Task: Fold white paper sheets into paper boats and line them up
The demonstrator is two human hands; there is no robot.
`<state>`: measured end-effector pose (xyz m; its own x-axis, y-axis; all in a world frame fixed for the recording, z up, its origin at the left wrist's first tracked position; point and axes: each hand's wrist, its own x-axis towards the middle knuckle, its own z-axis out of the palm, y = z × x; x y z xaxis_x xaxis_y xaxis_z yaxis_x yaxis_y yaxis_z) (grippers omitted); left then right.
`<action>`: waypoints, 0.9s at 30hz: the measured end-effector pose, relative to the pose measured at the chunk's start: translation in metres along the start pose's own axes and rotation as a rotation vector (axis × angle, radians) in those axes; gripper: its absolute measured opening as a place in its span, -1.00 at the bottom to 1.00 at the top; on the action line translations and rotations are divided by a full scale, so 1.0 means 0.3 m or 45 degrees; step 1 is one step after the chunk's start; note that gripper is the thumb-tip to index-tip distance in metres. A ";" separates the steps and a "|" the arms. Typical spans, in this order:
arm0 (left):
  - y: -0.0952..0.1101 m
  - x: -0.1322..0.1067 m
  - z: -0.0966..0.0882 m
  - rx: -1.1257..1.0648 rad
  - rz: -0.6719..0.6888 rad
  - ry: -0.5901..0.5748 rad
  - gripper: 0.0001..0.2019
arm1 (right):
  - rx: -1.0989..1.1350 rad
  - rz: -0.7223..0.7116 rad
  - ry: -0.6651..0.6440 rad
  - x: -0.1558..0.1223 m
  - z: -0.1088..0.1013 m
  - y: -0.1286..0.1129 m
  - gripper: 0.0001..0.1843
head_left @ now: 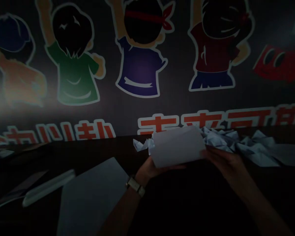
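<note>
Between my two hands, a little above the dark table, is a white folded sheet of paper (pixel 178 146), tilted toward me. My left hand (pixel 147 170) grips its lower left corner, with the fingers running underneath. A watch sits on that wrist. At the right edge of the sheet, my right hand (pixel 222 160) holds it with fingers pressed together; part of the grip is hidden. Behind the held sheet lie folded paper pieces (pixel 218 137), partly covered by it. A flat stack of white paper (pixel 93 196) lies beside my left forearm.
More folded paper (pixel 258 147) spreads along the back right of the table, with a flat sheet (pixel 288 154) at its end. At the left lies a long pale object (pixel 49 188), blurred. A wall with cartoon figures (pixel 140 65) and red lettering rises behind the table.
</note>
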<state>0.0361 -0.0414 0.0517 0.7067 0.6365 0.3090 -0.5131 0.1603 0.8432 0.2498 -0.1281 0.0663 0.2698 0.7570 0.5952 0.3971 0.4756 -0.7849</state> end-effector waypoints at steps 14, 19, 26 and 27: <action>0.176 -0.005 0.122 0.568 -0.012 0.001 -0.47 | -0.284 -0.116 -0.260 -0.016 -0.025 -0.041 -0.73; 0.120 0.046 0.228 1.013 0.182 0.057 -0.77 | -0.282 -0.169 -0.232 -0.035 -0.005 -0.073 -0.79; 0.039 0.051 0.287 0.784 0.300 0.429 -0.75 | 0.381 0.162 0.128 -0.046 0.060 -0.082 -0.58; 0.035 0.045 0.301 0.770 0.314 0.456 -0.76 | 0.410 0.208 0.100 -0.050 0.064 -0.086 -0.59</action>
<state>0.0842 -0.0992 0.1045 0.3506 0.8236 0.4458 -0.2055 -0.3967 0.8946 0.2186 -0.1430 0.0744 0.3784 0.8037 0.4592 0.0499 0.4777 -0.8771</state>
